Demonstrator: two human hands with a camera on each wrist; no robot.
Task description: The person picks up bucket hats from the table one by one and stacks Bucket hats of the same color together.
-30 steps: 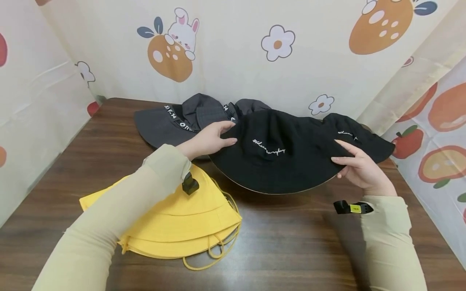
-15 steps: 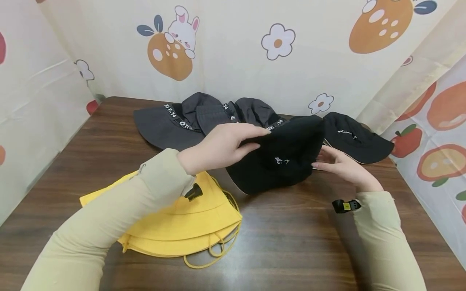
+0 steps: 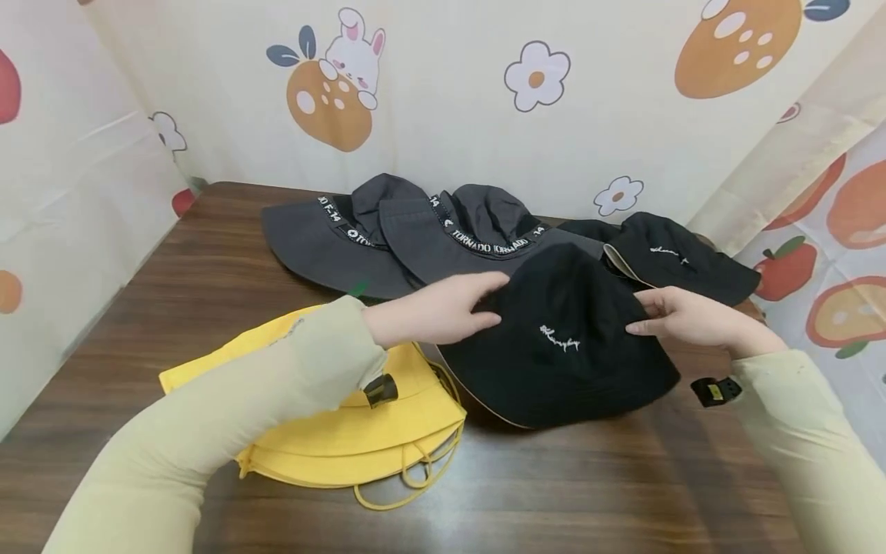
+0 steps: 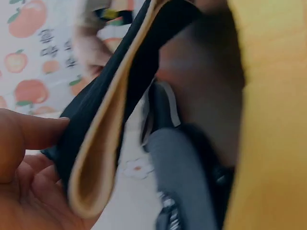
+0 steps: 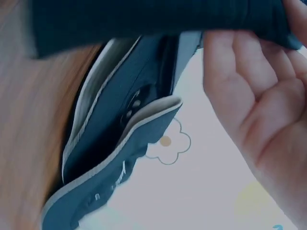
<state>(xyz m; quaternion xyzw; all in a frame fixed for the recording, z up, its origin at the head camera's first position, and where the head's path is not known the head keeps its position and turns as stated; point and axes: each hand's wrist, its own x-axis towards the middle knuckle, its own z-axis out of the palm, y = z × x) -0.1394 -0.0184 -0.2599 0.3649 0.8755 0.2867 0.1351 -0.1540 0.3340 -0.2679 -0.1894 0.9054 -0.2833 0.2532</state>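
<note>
A black bucket hat (image 3: 554,377) with white script on its crown is between my hands, its front brim low over the table. My left hand (image 3: 443,308) pinches the left side of this hat. In the left wrist view, the left thumb and fingers (image 4: 29,134) grip its folded edge, where a beige lining (image 4: 100,158) shows. My right hand (image 3: 681,319) holds the hat's right side between thumb and fingers. The right wrist view shows that hand (image 5: 268,105) under the dark cloth (image 5: 153,19), its fingertips partly hidden.
Yellow bucket hats (image 3: 346,454) with a cord lie stacked at front left, partly under my left forearm. Dark grey bucket hats (image 3: 443,238) with lettered bands overlap at the back. Another black hat (image 3: 692,265) lies back right, by the patterned cloth (image 3: 443,108).
The black bucket hat has come away from the back row, nearer to me, and turned in both hands. The grey hats' lettered bands behind it are now uncovered.
</note>
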